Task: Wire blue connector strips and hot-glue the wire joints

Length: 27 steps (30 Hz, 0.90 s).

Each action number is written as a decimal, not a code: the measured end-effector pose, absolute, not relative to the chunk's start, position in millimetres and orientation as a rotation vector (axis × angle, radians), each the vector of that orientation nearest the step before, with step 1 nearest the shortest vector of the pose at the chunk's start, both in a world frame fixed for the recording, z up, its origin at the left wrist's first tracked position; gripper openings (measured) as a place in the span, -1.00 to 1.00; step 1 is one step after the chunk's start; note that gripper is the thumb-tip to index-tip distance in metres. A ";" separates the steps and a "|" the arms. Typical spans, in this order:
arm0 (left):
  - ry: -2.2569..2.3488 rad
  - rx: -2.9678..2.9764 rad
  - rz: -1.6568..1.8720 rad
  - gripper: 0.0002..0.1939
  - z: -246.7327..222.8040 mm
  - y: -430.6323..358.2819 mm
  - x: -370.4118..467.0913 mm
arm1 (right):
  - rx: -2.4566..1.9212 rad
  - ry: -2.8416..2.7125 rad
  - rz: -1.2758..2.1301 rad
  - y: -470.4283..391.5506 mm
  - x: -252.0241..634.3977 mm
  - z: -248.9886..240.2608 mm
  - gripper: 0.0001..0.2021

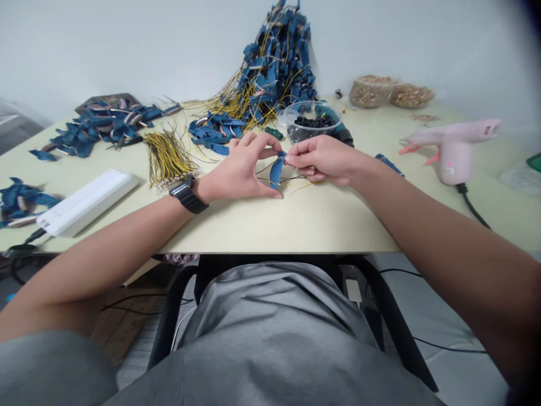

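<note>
Between my two hands, just above the table, a small curved blue piece (276,171) stands on end with thin dark and yellow wires running from it. My left hand (249,166) grips it by its ends, the fingers at the top and the thumb near the bottom. At its upper end, the fingertips of my right hand (315,159) are pinched together on something too small to make out, probably a wire end. One yellow wire (302,187) trails over the tabletop below my right hand.
Behind my hands rises a tall heap of wired blue pieces (279,62). A clear tub (313,121) holds small black parts. Yellow and black wires (167,155), more blue pieces (101,127) and a white power strip (87,202) lie left. A pink glue gun (454,144) stands right.
</note>
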<state>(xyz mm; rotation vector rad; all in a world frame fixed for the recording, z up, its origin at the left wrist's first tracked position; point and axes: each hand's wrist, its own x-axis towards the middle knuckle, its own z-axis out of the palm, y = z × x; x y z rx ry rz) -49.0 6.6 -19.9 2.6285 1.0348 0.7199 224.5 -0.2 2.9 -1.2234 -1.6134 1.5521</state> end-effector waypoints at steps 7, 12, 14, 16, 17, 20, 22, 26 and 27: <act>1.017 2.565 0.774 0.22 -17.1 3.9 -49.0 | -1.192 -1.602 1.581 -0.3 227.1 2.5 -0.63; 1.032 2.546 0.819 0.18 -13.6 -0.9 -47.1 | -1.171 -1.449 1.671 -8.9 220.3 12.8 -0.73; 1.037 2.557 0.826 0.19 -13.0 -1.6 -46.6 | -1.151 -1.389 1.735 -10.0 219.4 14.4 -0.73; 1.046 2.564 0.838 0.21 -13.3 -1.4 -46.3 | -1.108 -1.364 1.813 -8.8 220.3 13.7 -0.79; 1.053 2.564 0.846 0.21 -13.8 -1.1 -46.2 | -1.081 -1.361 1.847 -7.9 221.1 12.9 -0.80; 1.084 2.555 0.877 0.20 -15.7 -0.4 -45.6 | -1.015 -1.326 1.921 -7.0 221.4 11.6 -0.80; 1.109 2.543 0.897 0.19 -16.8 -0.5 -44.9 | -1.008 -1.273 1.948 -8.8 218.9 12.2 -0.78; 1.147 2.524 0.927 0.14 -18.1 -1.8 -42.9 | -1.021 -1.175 1.988 -15.0 210.9 12.9 -0.57; 1.150 2.521 0.939 0.12 -18.5 -2.1 -42.1 | -1.011 -1.164 1.995 -16.3 209.2 12.4 -0.56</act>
